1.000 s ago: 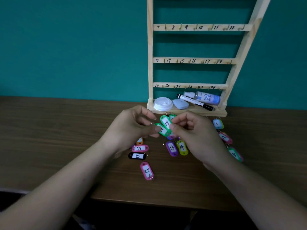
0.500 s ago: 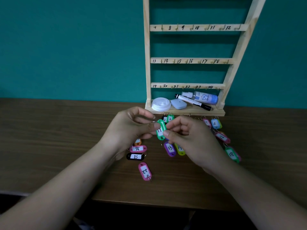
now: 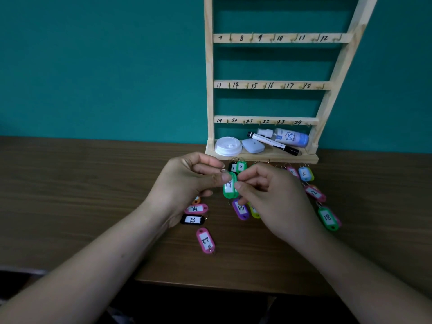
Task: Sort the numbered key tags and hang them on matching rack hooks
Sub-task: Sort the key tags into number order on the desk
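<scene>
1. Head view: your left hand point(image 3: 184, 183) and right hand point(image 3: 273, 199) meet over the desk point(image 3: 70, 195), just in front of the wooden rack point(image 3: 209, 90). Both pinch the same green key tag point(image 3: 230, 189).
2. Your left thumb and forefinger grip that tag at its top end, beside the metal ring. Your right fingertips pinch its right edge. The tag is held roughly upright between the hands, label toward you, and its number is not legible.
3. The rack stands against the teal wall. Three numbered rails are in view, marked 7 to 12, 13 to 18 and 19 to 24.
4. At the front edge of the rack's base a black tag marked 1 point(image 3: 232, 168) and a green tag marked 2 point(image 3: 241, 167) touch each other. A blue tag marked 6 point(image 3: 304, 173) is further right. I cannot tell whether these hang from hooks.
5. Loose on the desk are a purple tag marked 13 point(image 3: 240, 209) just below the held tag, a black tag marked 22 point(image 3: 192, 220) under your left hand, a pink tag point(image 3: 205, 240) nearer you, and a green tag marked 18 point(image 3: 328, 218) right of your right hand.
6. The base shelf carries a white lid point(image 3: 228, 146), a marker point(image 3: 273, 143) and a spray bottle point(image 3: 289, 137).
</scene>
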The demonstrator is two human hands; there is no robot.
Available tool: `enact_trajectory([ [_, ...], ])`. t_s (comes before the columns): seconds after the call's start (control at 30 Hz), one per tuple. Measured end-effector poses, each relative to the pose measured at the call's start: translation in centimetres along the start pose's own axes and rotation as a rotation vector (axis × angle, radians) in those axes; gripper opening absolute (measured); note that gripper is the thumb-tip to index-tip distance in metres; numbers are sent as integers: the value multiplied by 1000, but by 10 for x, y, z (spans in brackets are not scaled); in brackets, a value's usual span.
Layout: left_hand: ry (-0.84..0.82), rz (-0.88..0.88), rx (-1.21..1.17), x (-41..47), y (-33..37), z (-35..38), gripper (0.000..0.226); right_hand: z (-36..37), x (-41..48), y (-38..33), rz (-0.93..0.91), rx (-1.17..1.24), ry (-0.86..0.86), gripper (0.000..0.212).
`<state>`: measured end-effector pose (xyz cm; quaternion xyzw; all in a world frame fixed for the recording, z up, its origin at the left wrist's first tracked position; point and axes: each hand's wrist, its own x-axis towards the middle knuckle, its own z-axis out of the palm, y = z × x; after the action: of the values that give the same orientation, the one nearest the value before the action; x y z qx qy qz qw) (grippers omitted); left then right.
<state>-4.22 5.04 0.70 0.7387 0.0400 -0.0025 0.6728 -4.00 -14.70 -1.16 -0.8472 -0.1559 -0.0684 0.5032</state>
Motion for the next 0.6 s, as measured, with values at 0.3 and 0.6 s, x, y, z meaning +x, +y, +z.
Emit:
enact_trajectory([
  [0.3, -1, 21, 26, -4, -1, 4, 34, 2, -3, 1, -4, 41, 6, 5],
  [0.6, -148, 49, 270, -12, -2, 1, 23, -21, -5, -4, 229, 88, -260, 6],
])
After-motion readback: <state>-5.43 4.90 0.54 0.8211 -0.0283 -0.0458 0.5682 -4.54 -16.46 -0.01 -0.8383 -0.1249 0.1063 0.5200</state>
